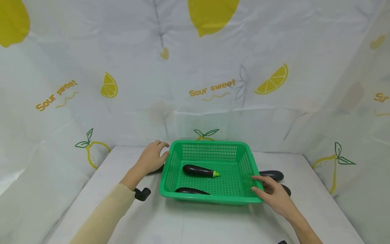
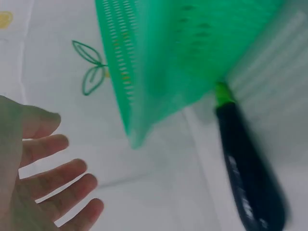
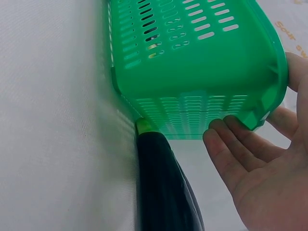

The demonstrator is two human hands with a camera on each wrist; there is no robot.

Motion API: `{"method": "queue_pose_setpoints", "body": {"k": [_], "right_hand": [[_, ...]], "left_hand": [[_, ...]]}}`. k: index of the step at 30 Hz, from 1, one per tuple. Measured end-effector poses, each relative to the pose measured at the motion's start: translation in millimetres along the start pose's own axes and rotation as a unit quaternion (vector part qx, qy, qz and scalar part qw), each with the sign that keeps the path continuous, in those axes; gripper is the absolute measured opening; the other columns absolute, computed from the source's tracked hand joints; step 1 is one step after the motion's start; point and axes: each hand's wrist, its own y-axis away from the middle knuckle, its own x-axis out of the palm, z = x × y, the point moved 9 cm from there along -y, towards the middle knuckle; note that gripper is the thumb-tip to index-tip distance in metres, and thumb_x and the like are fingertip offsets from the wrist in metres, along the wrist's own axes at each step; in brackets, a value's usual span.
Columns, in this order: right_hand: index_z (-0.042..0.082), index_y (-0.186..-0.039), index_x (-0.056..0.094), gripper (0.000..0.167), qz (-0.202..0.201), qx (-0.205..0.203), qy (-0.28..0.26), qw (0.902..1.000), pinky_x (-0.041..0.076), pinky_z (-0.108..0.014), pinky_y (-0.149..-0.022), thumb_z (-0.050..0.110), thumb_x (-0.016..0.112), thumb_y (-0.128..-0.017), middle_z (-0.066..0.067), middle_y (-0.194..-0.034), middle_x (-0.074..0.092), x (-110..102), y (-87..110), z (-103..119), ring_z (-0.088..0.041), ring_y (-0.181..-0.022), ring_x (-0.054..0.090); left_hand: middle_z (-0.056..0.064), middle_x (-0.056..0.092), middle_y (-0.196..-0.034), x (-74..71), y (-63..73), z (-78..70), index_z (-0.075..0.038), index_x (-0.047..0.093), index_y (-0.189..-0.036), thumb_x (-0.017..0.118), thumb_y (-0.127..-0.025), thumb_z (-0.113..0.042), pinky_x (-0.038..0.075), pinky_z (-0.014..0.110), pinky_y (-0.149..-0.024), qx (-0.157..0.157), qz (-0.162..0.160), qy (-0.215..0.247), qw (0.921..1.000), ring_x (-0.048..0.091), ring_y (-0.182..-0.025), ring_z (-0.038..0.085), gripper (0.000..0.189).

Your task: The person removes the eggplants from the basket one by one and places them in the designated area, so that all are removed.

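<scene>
A green plastic basket (image 1: pixel 213 199) with slotted walls stands in the middle of the head view. Inside it lie two eggplants, one with a green cap (image 1: pixel 198 170) and one partly behind the front wall (image 1: pixel 192 191). My right hand (image 1: pixel 275 196) grips the basket's right rim, thumb and fingers on either side of it, as the right wrist view (image 3: pixel 269 168) also shows. At the left rim hovers my left hand (image 1: pixel 151 158); the left wrist view shows its fingers (image 2: pixel 57 173) spread and apart from the basket.
Outside the basket on the right lie two eggplants (image 1: pixel 272 175), partly covered by the right hand. Another eggplant (image 2: pixel 250 168) lies left of the basket, below the left hand. A white cloth with lemon prints (image 1: pixel 213 101) hangs behind the white table (image 1: pixel 182 223).
</scene>
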Motion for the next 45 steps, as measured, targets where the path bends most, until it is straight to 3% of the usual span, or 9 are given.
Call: {"method": "queue_pose_setpoints", "body": {"k": [6,12,14,21,29,35,41,45], "right_hand": [[0.006,-0.139,0.06,0.048,0.001,0.004,0.001,1.0,0.053,-0.022,-0.084,0.029,0.07,-0.098,-0.017,-0.134,0.057,-2,-2.6,0,-0.008,-0.108,0.061],[0.005,-0.139,0.06,0.049,0.004,0.01,-0.006,0.9999,0.053,-0.021,-0.084,0.029,0.071,-0.098,-0.019,-0.136,0.057,1,-0.1,1,-0.028,-0.114,0.063],[0.005,-0.138,0.06,0.049,0.003,0.01,-0.005,0.9999,0.053,-0.02,-0.085,0.03,0.071,-0.098,-0.019,-0.136,0.057,1,0.0,1,-0.029,-0.115,0.063],[0.006,-0.138,0.061,0.048,-0.002,0.007,0.001,1.0,0.052,-0.02,-0.085,0.03,0.071,-0.097,-0.016,-0.135,0.058,1,0.2,0,-0.014,-0.111,0.062],[0.006,-0.138,0.061,0.049,-0.003,0.01,-0.005,0.9999,0.052,-0.019,-0.085,0.03,0.071,-0.098,-0.017,-0.135,0.058,2,0.4,0,-0.035,-0.117,0.062],[0.005,-0.138,0.06,0.049,-0.002,0.016,-0.016,0.9998,0.053,-0.02,-0.083,0.028,0.072,-0.097,-0.018,-0.134,0.058,3,0.1,-2,-0.036,-0.115,0.064],[0.005,-0.137,0.061,0.048,-0.003,0.012,-0.01,0.9999,0.052,-0.019,-0.085,0.029,0.072,-0.097,-0.017,-0.134,0.058,3,0.3,-3,-0.036,-0.116,0.063],[0.006,-0.137,0.062,0.047,-0.005,0.01,-0.01,0.9999,0.052,-0.019,-0.086,0.029,0.072,-0.097,-0.016,-0.134,0.059,2,0.9,-3,-0.036,-0.118,0.062]], "left_hand": [[0.02,0.058,-0.131,1.4,-27.1,-34.9,-0.005,0.061,-0.132,0.057,-0.105,-0.026,0.047,0.053,-0.098,0.035,0.041,0.005,0.9985,0.056,-0.12,0.038,0.035],[0.018,0.058,-0.134,23.9,-43.2,-60.2,-0.006,0.06,-0.134,0.057,-0.105,-0.029,0.044,0.053,-0.103,0.059,0.083,0.006,0.9948,0.055,-0.125,0.037,0.037],[0.017,0.058,-0.134,32.1,-46.3,-64.8,-0.007,0.06,-0.134,0.058,-0.104,-0.029,0.044,0.052,-0.103,0.061,0.093,0.008,0.9938,0.054,-0.125,0.037,0.037],[0.014,0.053,-0.135,65.9,-53.2,-70.2,-0.015,0.059,-0.137,0.058,-0.104,-0.035,0.048,0.05,-0.094,0.053,0.138,-0.024,0.9887,0.055,-0.119,0.033,0.039],[0.014,0.051,-0.138,102.7,-54.9,-66.4,-0.02,0.057,-0.14,0.058,-0.104,-0.038,0.046,0.052,-0.097,0.036,0.189,-0.065,0.9791,0.053,-0.123,0.035,0.041],[0.014,0.048,-0.145,122.2,-51.8,-67.1,-0.023,0.056,-0.142,0.06,-0.102,-0.043,0.043,0.054,-0.103,0.031,0.224,-0.103,0.9687,0.048,-0.132,0.036,0.045],[0.01,0.049,-0.14,139.8,-46.8,-72.9,-0.027,0.058,-0.137,0.066,-0.097,-0.047,0.046,0.049,-0.099,0.045,0.263,-0.142,0.9532,0.051,-0.126,0.031,0.046],[0.006,0.05,-0.136,151.1,-43.4,-75.6,-0.029,0.059,-0.135,0.07,-0.096,-0.042,0.048,0.045,-0.094,0.06,0.284,-0.158,0.9439,0.051,-0.121,0.027,0.043]]}}
